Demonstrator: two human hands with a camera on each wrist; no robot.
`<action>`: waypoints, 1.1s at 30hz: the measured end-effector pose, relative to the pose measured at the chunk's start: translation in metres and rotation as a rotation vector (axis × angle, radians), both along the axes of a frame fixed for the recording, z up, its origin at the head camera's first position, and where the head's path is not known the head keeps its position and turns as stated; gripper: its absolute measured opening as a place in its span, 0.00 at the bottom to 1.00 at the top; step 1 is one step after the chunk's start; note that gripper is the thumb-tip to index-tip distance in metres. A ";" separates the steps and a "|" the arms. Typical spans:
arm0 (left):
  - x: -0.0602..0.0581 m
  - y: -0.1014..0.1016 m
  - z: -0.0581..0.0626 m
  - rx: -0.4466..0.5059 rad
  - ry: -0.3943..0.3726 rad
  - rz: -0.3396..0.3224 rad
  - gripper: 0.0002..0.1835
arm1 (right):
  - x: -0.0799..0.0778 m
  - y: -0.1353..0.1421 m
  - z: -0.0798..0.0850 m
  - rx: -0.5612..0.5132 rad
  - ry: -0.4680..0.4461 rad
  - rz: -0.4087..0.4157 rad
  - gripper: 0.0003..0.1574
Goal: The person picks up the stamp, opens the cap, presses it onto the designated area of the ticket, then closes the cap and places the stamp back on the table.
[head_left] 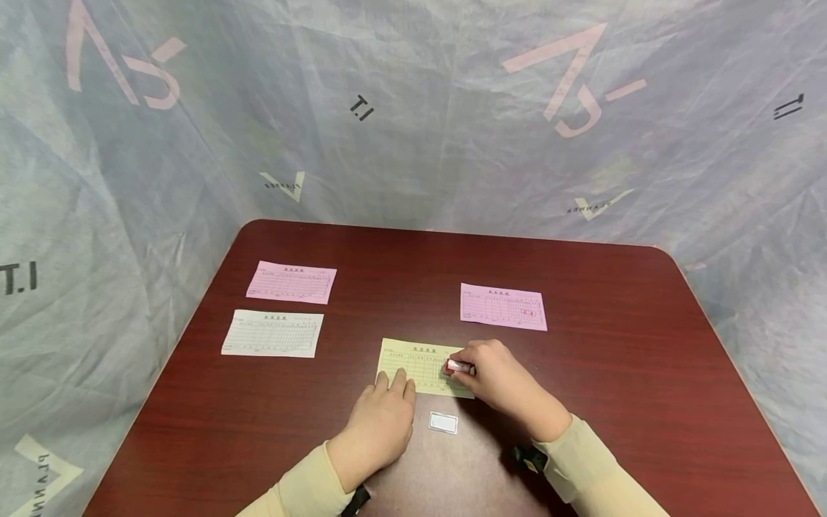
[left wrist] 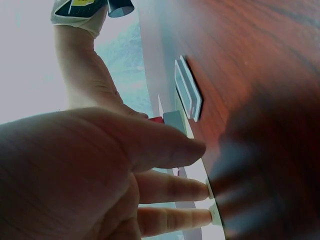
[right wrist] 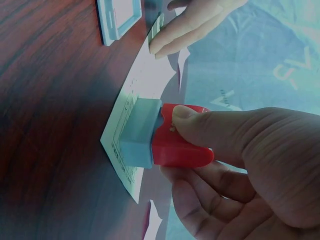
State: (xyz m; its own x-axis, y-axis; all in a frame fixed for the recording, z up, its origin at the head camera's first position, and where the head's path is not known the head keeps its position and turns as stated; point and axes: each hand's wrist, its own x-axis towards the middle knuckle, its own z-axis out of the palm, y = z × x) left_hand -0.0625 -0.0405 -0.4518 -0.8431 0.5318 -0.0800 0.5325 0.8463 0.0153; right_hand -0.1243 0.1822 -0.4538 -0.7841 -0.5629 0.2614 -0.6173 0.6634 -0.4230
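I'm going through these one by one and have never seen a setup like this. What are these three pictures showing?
No machine here: a person works with bare hands at a table. The widest picture comes from a head camera looking forward and down. The other two come from wrist cameras, left and right, so the table looks tipped sideways.

The left hand rests its fingers on a yellow slip. The right hand pinches a red and grey stamp at that slip.

Nearer the person lies a small rectangular piece, perhaps the stamp's cap. Off to the left are a pink slip and a white slip; back right is another pink slip, with red marks.
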 end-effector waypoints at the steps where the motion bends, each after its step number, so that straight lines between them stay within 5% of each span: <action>1: 0.000 0.000 0.001 0.001 0.005 -0.001 0.28 | 0.000 0.000 0.001 0.003 0.000 0.004 0.09; 21: -0.003 0.000 0.000 0.011 0.025 -0.019 0.27 | -0.001 0.000 0.006 0.040 0.004 0.006 0.11; 33: -0.001 -0.002 0.005 0.021 -0.086 0.018 0.26 | 0.002 -0.001 0.005 0.053 0.034 0.007 0.10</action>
State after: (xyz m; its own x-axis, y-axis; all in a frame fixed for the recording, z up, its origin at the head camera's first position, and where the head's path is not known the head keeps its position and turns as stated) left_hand -0.0639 -0.0422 -0.4472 -0.8428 0.5194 -0.1411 0.5135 0.8545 0.0784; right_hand -0.1225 0.1817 -0.4487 -0.7712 -0.5822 0.2577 -0.6355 0.6796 -0.3664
